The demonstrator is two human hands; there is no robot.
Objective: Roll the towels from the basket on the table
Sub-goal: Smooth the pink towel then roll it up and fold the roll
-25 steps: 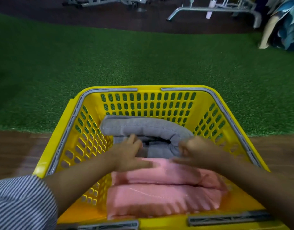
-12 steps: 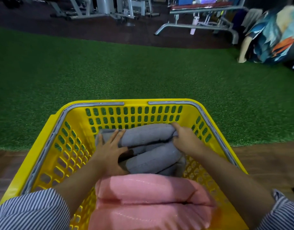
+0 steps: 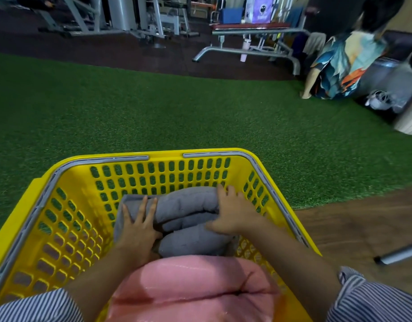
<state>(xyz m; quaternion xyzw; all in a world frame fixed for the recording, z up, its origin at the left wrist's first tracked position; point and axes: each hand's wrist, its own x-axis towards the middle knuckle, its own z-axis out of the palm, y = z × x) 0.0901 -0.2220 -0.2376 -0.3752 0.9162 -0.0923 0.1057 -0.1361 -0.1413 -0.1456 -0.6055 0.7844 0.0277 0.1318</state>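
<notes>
Where the head view looks down past two striped sleeves, a yellow basket (image 3: 68, 182) with perforated walls and a grey rim strip occupies the lower half of the frame, resting on a wooden table (image 3: 353, 231) whose far edge meets green artificial turf (image 3: 153, 112). Inside the basket, folded grey towels (image 3: 188, 205) lie stacked toward the far wall, and folded pink towels (image 3: 195, 287) lie against the near side, touching the grey stack. The left hand (image 3: 138, 228) lies on the left end of the grey towels with its fingers straight and spread, palm down. The right hand (image 3: 232, 212) covers the right end of the same stack, fingers extended over the top fold and thumb pressed against the front of the fold; whether it actually grips the cloth cannot be told. Beyond the turf stand grey gym machines (image 3: 135, 17), a weight bench (image 3: 251, 31), and a patterned cloth (image 3: 346, 63) at the right. A metal tube (image 3: 400, 254) lies on the table at the right edge.
</notes>
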